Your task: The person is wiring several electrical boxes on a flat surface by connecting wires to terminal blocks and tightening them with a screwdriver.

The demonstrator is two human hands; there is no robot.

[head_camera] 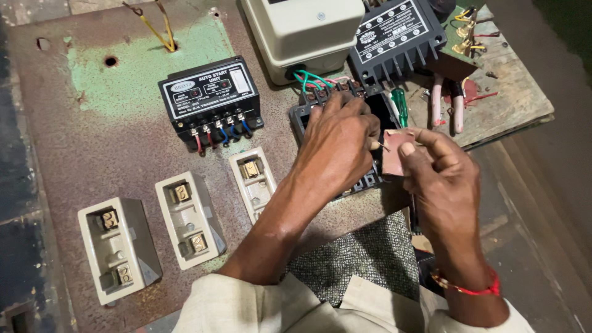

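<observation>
On the rusty steel panel [111, 142], flat before me so every part stays in reach, my left hand [338, 145] curls over the black plastic terminal block [300, 117], pinching a thin pin [381, 145], while my right hand [441, 179] pinches a small pinkish card [392, 154] beside it.

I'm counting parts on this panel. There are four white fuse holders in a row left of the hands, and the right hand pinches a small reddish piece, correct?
Not quite. The head view shows three white fuse holders, not four. The right hand does pinch a small reddish piece.
</observation>
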